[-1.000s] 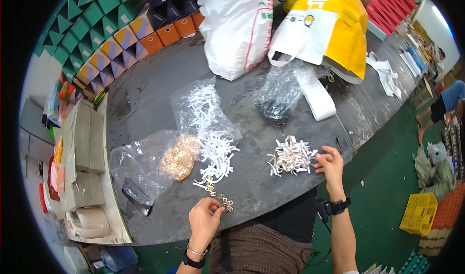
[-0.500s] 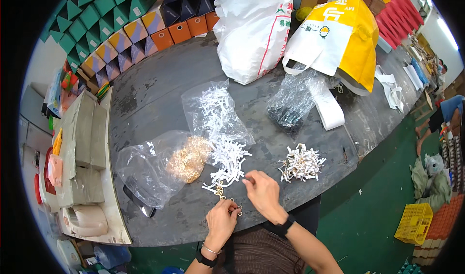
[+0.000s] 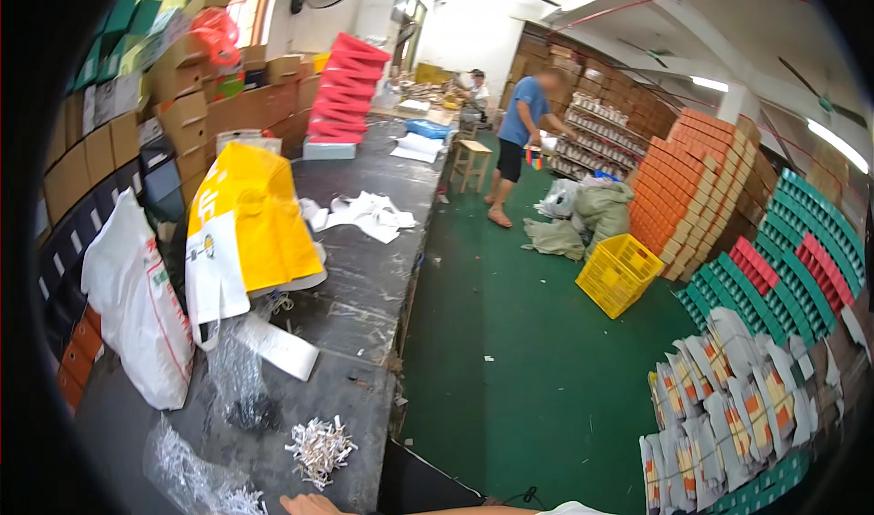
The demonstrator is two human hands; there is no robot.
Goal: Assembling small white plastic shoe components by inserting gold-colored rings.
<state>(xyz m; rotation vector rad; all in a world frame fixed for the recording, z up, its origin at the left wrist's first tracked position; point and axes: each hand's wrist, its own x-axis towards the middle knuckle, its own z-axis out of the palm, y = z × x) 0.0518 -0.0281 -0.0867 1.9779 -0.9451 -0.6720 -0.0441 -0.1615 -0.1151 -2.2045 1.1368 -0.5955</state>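
Observation:
Only part of my right hand (image 3: 311, 505) shows, at the bottom edge, with its forearm running off to the right. Its fingers are mostly cut off, so what they hold, if anything, is hidden. Just beyond it lies a heap of small rolled white paper pieces (image 3: 320, 451) on the dark table (image 3: 360, 397). To the left is a clear plastic bag (image 3: 187, 460) with white paper strips (image 3: 244, 499) at its near end. A clear bag with dark contents (image 3: 250, 412) sits behind the heap. My left hand is outside the picture.
A white plastic sack (image 3: 137, 305) and a yellow-and-white bag (image 3: 264, 224) stand on the table. White sheets (image 3: 364, 214) lie farther along. Right of the table are a green floor (image 3: 492, 387), a yellow crate (image 3: 619, 274), stacked boxes (image 3: 696, 187) and a person in blue (image 3: 523, 119).
The view has swung up and to the right. My left hand and the gold chain pieces have left the picture. My right hand now shows only at the bottom edge.

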